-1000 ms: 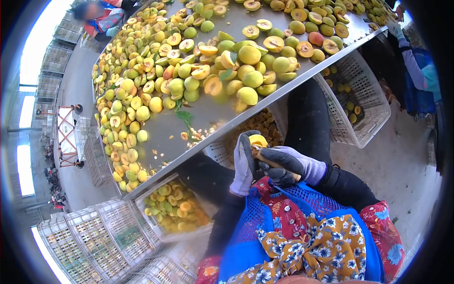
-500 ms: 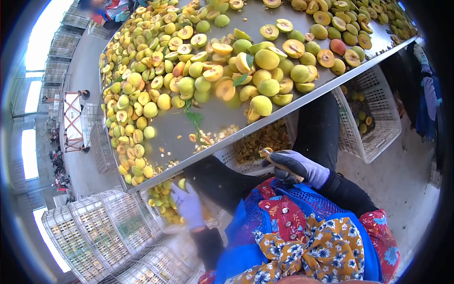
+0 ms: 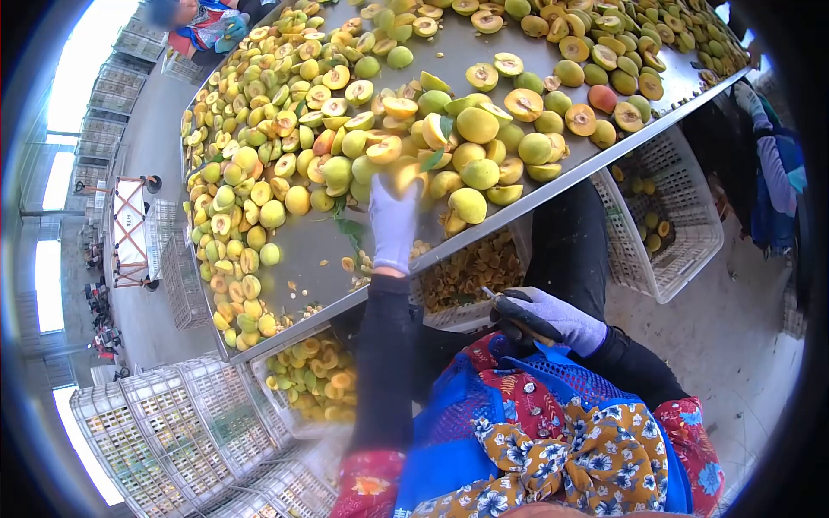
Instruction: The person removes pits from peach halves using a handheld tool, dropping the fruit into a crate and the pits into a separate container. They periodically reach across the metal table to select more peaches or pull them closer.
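Head view: steel table (image 3: 311,250) heaped with fruit (image 3: 479,125), crates (image 3: 173,423) below.

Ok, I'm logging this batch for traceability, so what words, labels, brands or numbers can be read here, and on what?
No text can be read anywhere in this view.
Steel table, white crates, blue apron: no print shows.
Gloved left hand on the fruit, right hand with the knife: no logo visible.
Red-and-white stand, far off: too small to tell.
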The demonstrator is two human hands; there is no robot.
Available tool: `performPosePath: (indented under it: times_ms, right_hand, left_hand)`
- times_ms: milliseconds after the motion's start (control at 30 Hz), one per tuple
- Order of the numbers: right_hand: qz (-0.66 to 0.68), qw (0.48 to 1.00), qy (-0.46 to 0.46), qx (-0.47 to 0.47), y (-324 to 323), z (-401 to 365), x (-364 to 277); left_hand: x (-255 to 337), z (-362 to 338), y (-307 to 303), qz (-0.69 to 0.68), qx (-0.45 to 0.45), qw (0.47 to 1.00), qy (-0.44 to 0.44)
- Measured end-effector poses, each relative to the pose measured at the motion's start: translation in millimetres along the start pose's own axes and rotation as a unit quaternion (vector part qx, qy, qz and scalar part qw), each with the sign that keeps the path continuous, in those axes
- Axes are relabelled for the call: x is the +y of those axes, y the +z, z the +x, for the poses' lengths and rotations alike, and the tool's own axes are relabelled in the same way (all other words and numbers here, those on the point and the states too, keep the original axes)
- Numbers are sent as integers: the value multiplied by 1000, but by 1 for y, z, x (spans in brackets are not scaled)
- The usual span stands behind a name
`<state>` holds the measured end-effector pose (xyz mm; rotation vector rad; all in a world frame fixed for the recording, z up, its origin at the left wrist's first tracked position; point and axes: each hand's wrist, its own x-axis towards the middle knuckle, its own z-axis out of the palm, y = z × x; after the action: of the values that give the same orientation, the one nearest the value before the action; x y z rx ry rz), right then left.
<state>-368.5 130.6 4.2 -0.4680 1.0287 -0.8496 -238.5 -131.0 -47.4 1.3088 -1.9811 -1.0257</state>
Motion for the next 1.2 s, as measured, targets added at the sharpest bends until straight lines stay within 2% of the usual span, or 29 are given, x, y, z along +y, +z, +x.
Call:
performPosePath:
  times_ms: [33, 67, 133, 167, 200, 233, 300, 333, 400, 433, 467, 500, 600, 633, 700, 800, 867, 933, 967, 1000, 1033, 1100, 1133, 1167, 1200]
  right_hand:
    - [-19, 999, -15, 31, 5, -4, -5]
    - [-37, 997, -30, 61, 7, -5, -6]
    - [-177, 972, -114, 104, 7, -4, -12]
    - [-252, 944, -168, 128, 12, -4, -21]
    - [-326, 907, -222, 151, 17, -4, -28]
    - [-399, 865, -260, 161, 22, -2, -32]
    - [-450, 833, -275, 170, 30, 4, -32]
    - [-474, 815, -282, 176, 34, 7, -32]
    - [-506, 796, -287, 168, 42, 8, -32]
    - [-518, 791, -282, 164, 45, 7, -33]
    - [-531, 785, -276, 160, 47, 7, -32]
    - [-544, 778, -271, 162, 49, 7, -30]
    - [-542, 780, -270, 154, 51, 8, -22]
    - [-546, 786, -252, 144, 52, 7, -22]
    - [-554, 795, -215, 126, 54, 6, -23]
    - [-504, 839, -173, 107, 58, 5, -23]
    - [-461, 836, -291, 56, 52, 10, -16]
    - [-306, 924, -229, -14, 45, 10, -18]
    - [-162, 980, -100, -59, 43, 7, -27]
    - [-11, 994, 32, -102, 42, 5, -32]
    - [158, 975, 99, -123, 40, 2, -28]
    - [293, 927, 142, -187, 28, 10, -7]
    - [357, 894, 163, -218, 24, 14, 1]
    - [315, 921, 155, -169, 30, 9, -9]
    - [279, 939, 141, -145, 32, 8, -10]
  left_hand:
    - [-2, -7, -1, 3, 29, 999, 33]
    - [12, -20, -8, -81, 14, 997, -12]
    - [50, -54, -26, -246, -13, 964, -104]
    - [39, -65, -29, -292, -40, 948, -121]
    - [62, -80, -40, -304, -68, 933, -182]
    - [57, -90, -46, -323, -107, 918, -203]
    - [46, -108, -47, -361, -141, 898, -208]
    - [41, -118, -42, -382, -137, 893, -194]
    - [17, -136, -30, -185, -95, 978, -23]
    - [21, -145, -30, -358, -113, 918, -133]
    - [38, -147, -35, -514, -125, 815, -237]
    - [42, -149, -37, -521, -150, 808, -229]
    - [64, -159, -43, -353, -149, 913, -143]
    - [72, -161, -40, -386, -104, 902, -162]
    - [62, -164, -33, -352, -73, 922, -147]
    - [50, -169, -21, -306, -21, 942, -135]
    - [50, -171, -20, -270, 2, 956, -113]
    - [53, -173, -21, -224, 13, 972, -71]
    - [54, -173, -22, -199, 13, 979, -37]
    - [55, -172, -23, -174, 14, 985, -3]
    - [56, -171, -24, -147, 15, 988, 32]
    - [46, -173, -22, -22, 54, 990, 125]
    - [44, -173, -21, 7, 42, 991, 128]
    - [41, -172, -21, 36, 29, 990, 131]
    - [40, -168, -21, 31, -16, 995, 91]
